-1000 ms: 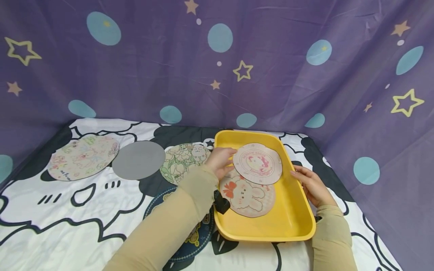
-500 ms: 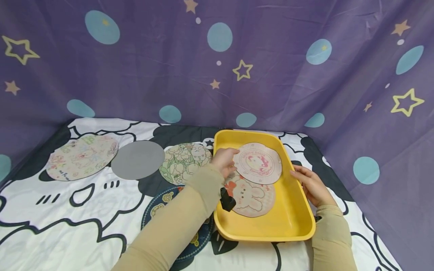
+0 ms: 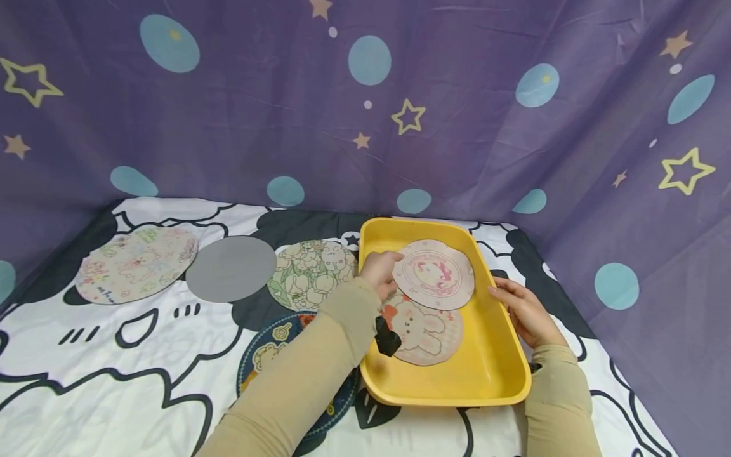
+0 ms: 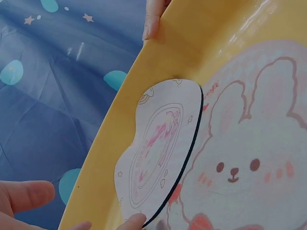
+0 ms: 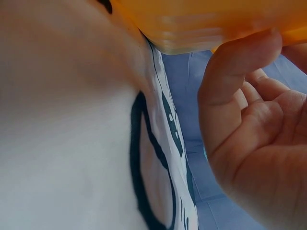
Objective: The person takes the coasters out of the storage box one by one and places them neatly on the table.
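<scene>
In the head view a yellow tray (image 3: 485, 374) holds two overlapping round mats. The upper one is a pale pink mat (image 3: 435, 275) with a darker pink character; in the left wrist view it is bent and leans against the tray wall. Beneath lies a rabbit mat (image 3: 422, 336) with a red bow. My left hand (image 3: 381, 270) is over the tray's left side, a fingertip touching the pink mat's edge and the thumb apart from it. My right hand (image 3: 528, 314) grips the tray's right rim, its thumb (image 5: 244, 55) against the yellow plastic.
Left of the tray lie a green floral mat (image 3: 308, 276), a plain grey mat (image 3: 231, 270) and a pale doodle mat (image 3: 137, 263). A dark blue mat (image 3: 265, 355) is partly under my left arm. A purple curtain (image 3: 257, 114) hangs behind the patterned cloth (image 3: 103, 393).
My left hand has shifted slightly right, further over the tray and the rabbit mat. The right hand, the tray and the mats stay about where they were.
</scene>
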